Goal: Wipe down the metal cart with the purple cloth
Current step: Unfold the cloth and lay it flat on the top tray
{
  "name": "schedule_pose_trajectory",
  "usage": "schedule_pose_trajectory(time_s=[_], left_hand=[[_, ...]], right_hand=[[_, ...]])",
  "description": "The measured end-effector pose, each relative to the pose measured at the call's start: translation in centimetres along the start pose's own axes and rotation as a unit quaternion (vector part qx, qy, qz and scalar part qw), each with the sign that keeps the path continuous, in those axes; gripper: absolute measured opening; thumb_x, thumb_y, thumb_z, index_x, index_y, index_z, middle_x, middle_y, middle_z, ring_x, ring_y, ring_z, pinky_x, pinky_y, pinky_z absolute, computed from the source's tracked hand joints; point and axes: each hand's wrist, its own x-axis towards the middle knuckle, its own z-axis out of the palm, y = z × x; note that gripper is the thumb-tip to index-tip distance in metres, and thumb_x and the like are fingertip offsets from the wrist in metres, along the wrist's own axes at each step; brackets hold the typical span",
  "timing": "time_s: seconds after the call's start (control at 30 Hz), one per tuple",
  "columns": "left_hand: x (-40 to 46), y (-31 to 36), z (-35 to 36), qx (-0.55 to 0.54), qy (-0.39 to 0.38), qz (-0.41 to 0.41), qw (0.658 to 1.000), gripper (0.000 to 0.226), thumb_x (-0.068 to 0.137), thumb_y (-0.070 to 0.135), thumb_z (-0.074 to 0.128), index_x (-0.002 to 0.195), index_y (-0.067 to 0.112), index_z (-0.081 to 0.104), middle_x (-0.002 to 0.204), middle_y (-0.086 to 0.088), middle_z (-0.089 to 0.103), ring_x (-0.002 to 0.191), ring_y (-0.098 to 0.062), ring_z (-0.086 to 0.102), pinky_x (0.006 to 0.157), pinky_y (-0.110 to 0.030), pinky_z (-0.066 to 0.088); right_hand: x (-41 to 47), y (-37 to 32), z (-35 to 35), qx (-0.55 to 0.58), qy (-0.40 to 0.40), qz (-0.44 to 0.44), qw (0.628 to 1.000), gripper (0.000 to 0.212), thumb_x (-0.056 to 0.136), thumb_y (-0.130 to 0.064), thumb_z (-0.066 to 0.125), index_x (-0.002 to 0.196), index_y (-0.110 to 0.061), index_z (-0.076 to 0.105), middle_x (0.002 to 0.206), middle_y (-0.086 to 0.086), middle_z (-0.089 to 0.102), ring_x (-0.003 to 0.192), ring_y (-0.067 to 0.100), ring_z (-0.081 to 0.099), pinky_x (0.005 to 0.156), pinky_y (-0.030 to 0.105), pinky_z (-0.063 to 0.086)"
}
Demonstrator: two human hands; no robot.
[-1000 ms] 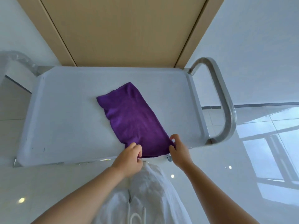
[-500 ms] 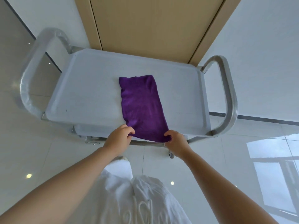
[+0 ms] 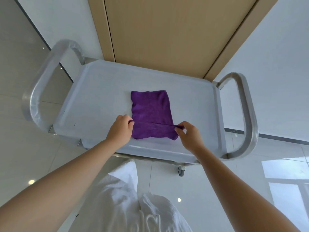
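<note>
On the cart's left end a curved tubular handle (image 3: 36, 99) stands up, wrapped in clear film. The metal cart (image 3: 93, 101) has a pale, flat top tray with a low raised rim and rounded corners; a few small dark marks sit near its front left corner.

The left hand (image 3: 120, 129) is over the front half of the tray, its fingers curled round the left end of a fold in the purple cloth (image 3: 150, 108), pinching it. The cloth lies on the middle of the tray, slightly nearer the front edge than the back. It is a deep violet, nappy fabric, roughly rectangular, flat at its far end with soft, slightly wavy sides. Its near part is doubled over, so a straight ridge runs across it from one hand to the other, and the flap below the ridge lies flat towards the front edge.

The right hand (image 3: 189, 133) pinches the right end of that same ridge between thumb and curled fingers.

On the cart's right end stands a bare steel handle (image 3: 249, 114). Below the front edge a caster wheel (image 3: 181, 171) shows.

The cart sits on glossy white floor tiles (image 3: 25, 156) in front of a tan wooden panel (image 3: 167, 34) flanked by white walls. White clothing (image 3: 127, 203) fills the bottom of the view.
</note>
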Motion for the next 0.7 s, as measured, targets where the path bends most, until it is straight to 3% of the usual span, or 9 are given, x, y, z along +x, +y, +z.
schedule_pose_trajectory(time_s=[0.1,0.27,0.43,0.6,0.7], left_hand=[[4.4,0.8,-0.8,-0.085,0.014,-0.037,0.996,0.021,0.098,0.016,0.044,0.105,0.0,0.055,0.09,-0.007,0.054,0.081,-0.022,0.051,0.067,-0.023,0.032],[11.7,0.7,-1.3,-0.141,0.02,-0.071,0.987,0.021,0.094,0.015,0.052,0.105,-0.001,0.061,0.095,-0.014,0.063,0.081,-0.017,0.05,0.063,-0.014,0.029],[17.0,-0.2,-0.6,-0.129,-0.02,-0.11,0.985,0.024,0.095,0.016,0.052,0.109,-0.001,0.059,0.103,-0.016,0.064,0.097,-0.027,0.058,0.071,-0.018,0.033],[19.5,-1.2,0.6,-0.058,-0.075,-0.126,0.988,0.023,0.093,0.015,0.051,0.108,-0.002,0.058,0.108,-0.018,0.059,0.099,-0.031,0.056,0.076,-0.028,0.037],[19.9,-1.1,1.1,-0.039,-0.07,-0.124,0.989,0.02,0.088,0.011,0.053,0.103,-0.002,0.059,0.111,-0.021,0.052,0.095,-0.032,0.055,0.079,-0.032,0.042]], right_hand=[[4.6,-2.0,-0.5,0.031,0.027,0.017,0.999,0.014,0.093,-0.015,0.055,0.099,-0.005,0.063,0.087,0.0,0.058,0.082,0.016,0.051,0.067,0.019,0.032],[12.7,-4.2,-0.7,0.04,0.025,0.056,0.997,0.016,0.095,-0.015,0.05,0.104,-0.006,0.06,0.089,0.002,0.058,0.082,0.019,0.052,0.07,0.026,0.038],[19.1,-4.4,0.7,-0.028,-0.01,0.089,0.996,0.021,0.096,-0.016,0.047,0.109,-0.005,0.059,0.093,0.006,0.057,0.086,0.022,0.052,0.07,0.026,0.036],[21.7,-3.6,2.7,-0.092,-0.078,0.14,0.983,0.03,0.095,-0.022,0.05,0.121,-0.006,0.054,0.115,0.012,0.055,0.104,0.029,0.054,0.078,0.028,0.038],[22.1,-4.0,3.1,-0.09,-0.091,0.144,0.981,0.038,0.092,-0.024,0.056,0.126,-0.007,0.05,0.121,0.012,0.051,0.101,0.026,0.053,0.077,0.028,0.038]])
